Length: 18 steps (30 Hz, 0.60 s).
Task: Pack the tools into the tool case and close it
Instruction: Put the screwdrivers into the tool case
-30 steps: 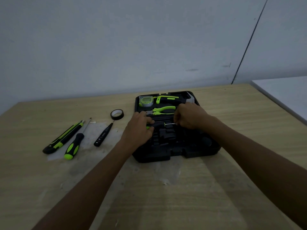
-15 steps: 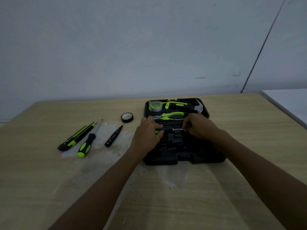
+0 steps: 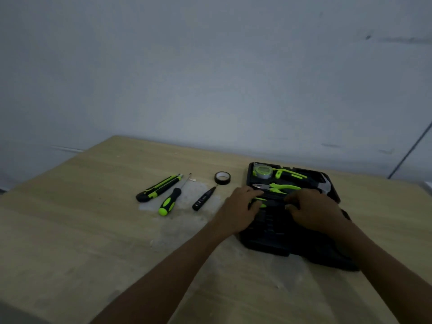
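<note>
**Both hands work inside the open tool case**

The black tool case (image 3: 292,232) lies open on the right part of the wooden tabletop (image 3: 93,230). A tape measure (image 3: 263,171), pliers (image 3: 277,187) and a hammer (image 3: 323,184) sit in its far slots. The left hand (image 3: 238,210) and right hand (image 3: 313,210) press down on a green-handled tool (image 3: 258,202) in the middle tray; whether the fingers grip it or only rest on it, I cannot tell. Left of the case lie a utility knife (image 3: 159,187), a screwdriver (image 3: 169,200), a tester pen (image 3: 203,202) and a tape roll (image 3: 222,177).
</note>
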### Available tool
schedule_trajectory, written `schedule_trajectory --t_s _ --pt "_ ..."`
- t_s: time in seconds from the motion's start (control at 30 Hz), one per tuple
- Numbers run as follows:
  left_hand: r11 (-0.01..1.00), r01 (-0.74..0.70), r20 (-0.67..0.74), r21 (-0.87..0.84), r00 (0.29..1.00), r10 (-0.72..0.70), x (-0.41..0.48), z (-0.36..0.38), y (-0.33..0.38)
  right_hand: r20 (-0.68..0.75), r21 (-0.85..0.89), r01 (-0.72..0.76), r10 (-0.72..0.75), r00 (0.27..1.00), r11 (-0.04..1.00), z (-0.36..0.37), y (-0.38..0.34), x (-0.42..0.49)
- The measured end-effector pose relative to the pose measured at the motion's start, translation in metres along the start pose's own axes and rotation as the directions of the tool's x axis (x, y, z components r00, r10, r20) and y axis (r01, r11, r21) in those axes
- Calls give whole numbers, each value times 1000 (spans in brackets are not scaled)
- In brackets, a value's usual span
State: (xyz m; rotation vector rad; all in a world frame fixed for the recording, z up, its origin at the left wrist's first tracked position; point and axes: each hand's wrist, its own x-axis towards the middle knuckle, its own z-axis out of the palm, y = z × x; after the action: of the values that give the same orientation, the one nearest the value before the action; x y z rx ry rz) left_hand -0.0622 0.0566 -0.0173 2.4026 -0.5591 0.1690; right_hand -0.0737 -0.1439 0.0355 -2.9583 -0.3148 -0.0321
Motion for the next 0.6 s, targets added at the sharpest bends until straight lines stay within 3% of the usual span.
schedule_trajectory --t_s 0.1,0.3,0.43,0.6 --pt "997 45 -138 -62 989 -53 -8 -35 -25 -122 100 77 -65 990 992 3 -38 16" --pt "948 318 -356 -33 882 -308 -24 -104 -95 -99 300 246 -227 969 922 25 -123 54" --pt "906 422 -334 17 857 -393 -33 -123 -135 6 413 329 -364 932 849 49 -175 70" --pt "902 429 -315 46 863 -394 -36 -130 -155 49 343 402 -443 895 849 74 -218 88"
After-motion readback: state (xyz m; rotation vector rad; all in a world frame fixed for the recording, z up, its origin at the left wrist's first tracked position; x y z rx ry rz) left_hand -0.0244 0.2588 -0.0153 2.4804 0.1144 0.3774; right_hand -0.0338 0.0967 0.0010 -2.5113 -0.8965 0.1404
